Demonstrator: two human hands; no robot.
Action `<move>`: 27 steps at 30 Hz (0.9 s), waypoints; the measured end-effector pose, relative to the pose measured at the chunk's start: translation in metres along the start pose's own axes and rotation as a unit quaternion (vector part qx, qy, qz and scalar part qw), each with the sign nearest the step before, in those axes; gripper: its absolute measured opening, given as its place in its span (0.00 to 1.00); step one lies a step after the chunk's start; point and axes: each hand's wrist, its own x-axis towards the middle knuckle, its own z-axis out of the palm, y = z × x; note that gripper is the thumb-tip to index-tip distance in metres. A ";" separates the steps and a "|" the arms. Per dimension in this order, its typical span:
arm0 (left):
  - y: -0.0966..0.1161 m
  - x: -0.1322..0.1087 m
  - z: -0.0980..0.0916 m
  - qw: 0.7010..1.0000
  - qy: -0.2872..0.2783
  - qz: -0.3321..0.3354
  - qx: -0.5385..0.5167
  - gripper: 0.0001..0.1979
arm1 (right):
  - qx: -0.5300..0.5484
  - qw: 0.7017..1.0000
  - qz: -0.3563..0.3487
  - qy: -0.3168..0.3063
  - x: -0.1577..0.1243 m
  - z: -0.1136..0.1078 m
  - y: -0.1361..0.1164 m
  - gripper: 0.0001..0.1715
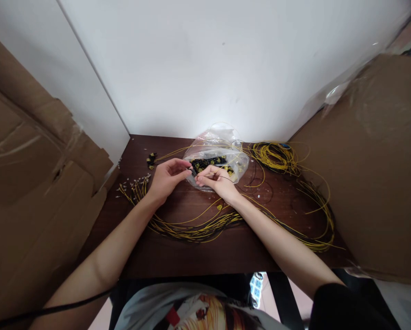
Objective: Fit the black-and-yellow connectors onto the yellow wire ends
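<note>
My left hand (167, 178) and my right hand (216, 180) meet over the middle of a dark wooden table (198, 256). Both are pinched together on a small dark connector (192, 171) with a thin wire running from it. Just behind my fingers lies a clear plastic bag (222, 153) holding several black and yellow small parts. A long bundle of yellow wires (191, 229) curves on the table under my forearms.
A coil of yellow wire (276, 156) lies at the back right, with loops trailing along the right side (320, 215). Wire ends with small terminals (133, 185) fan out at the left. Cardboard boxes stand at the left (30, 183) and right (370, 174). A white wall is behind.
</note>
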 end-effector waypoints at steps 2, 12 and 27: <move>0.001 -0.001 0.001 1.000 -0.008 -0.003 -0.015 0.13 | -0.016 1.000 -0.004 -0.004 0.000 0.000 0.000 0.13; -0.003 -0.002 0.003 0.998 -0.053 0.010 0.014 0.12 | -0.035 0.998 -0.048 0.022 -0.001 0.003 -0.003 0.12; -0.003 -0.003 0.004 0.995 -0.091 0.024 0.026 0.10 | -0.042 0.997 -0.045 0.036 0.000 0.003 0.000 0.14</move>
